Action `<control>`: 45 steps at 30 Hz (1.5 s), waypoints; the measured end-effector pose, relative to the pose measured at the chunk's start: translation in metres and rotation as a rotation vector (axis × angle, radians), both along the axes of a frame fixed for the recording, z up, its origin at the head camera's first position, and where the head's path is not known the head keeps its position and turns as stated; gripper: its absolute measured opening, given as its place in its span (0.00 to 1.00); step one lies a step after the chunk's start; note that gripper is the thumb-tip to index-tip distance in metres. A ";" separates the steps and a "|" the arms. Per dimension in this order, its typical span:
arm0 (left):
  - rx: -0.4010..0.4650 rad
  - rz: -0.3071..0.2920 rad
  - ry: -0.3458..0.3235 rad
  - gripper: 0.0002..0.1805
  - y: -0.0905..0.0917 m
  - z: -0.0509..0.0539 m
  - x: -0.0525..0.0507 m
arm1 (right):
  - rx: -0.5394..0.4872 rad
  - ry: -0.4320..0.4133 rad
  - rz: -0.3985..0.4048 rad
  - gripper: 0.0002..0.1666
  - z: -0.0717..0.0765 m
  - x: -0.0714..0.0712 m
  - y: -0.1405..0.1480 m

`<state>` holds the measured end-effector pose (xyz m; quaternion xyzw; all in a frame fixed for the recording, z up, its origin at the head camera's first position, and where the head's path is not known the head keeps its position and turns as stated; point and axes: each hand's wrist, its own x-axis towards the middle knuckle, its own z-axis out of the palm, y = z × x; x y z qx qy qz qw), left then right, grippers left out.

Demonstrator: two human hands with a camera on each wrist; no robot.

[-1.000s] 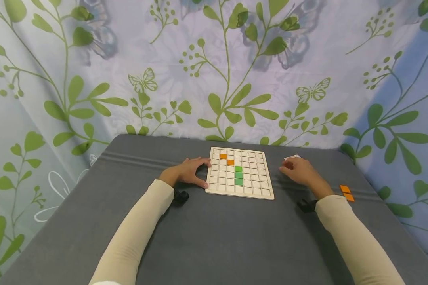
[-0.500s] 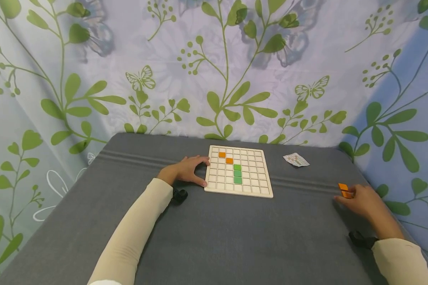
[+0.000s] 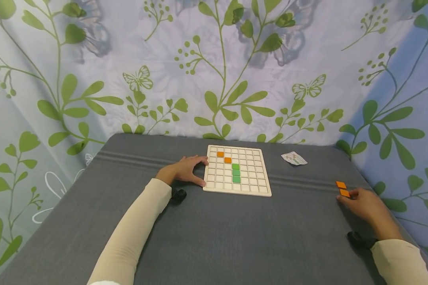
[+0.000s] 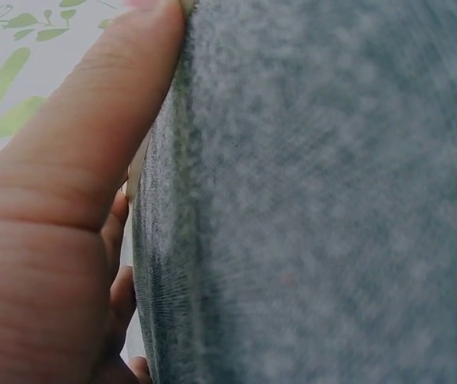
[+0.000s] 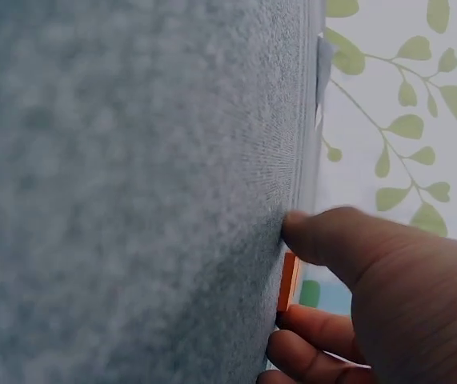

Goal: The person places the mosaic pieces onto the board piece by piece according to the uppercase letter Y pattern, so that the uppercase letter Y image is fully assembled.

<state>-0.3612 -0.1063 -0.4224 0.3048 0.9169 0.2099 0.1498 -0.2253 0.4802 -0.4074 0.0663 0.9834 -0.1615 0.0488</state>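
A pale wooden grid board (image 3: 209, 174) lies flat on the grey table in the head view. Two orange tiles (image 3: 227, 160) sit diagonally in its cells, and below them runs a column of green tiles (image 3: 236, 173). My left hand (image 3: 185, 169) touches the board's left edge, thumb and fingers spread apart. At the far right, my right hand (image 3: 365, 206) has thumb and fingertips on either side of the nearer loose orange tile (image 3: 344, 193). The right wrist view shows this orange tile (image 5: 288, 282) edge-on between them. Another loose orange tile (image 3: 341, 185) lies just beyond.
A small creased card (image 3: 294, 158) printed with a coloured grid lies right of the board. The grey table (image 3: 214, 237) ends at a leaf-patterned curtain (image 3: 185, 79) at the back and right. Dark wrist cameras (image 3: 178, 196) are strapped to both wrists.
My right hand has moved from beside the card to the loose orange tiles at the right, uncovering the card. My left hand stays at the board's edge.
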 end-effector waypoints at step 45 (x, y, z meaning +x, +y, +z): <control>-0.006 -0.002 0.010 0.42 -0.001 -0.003 -0.003 | -0.062 0.267 0.185 0.21 0.000 -0.057 -0.069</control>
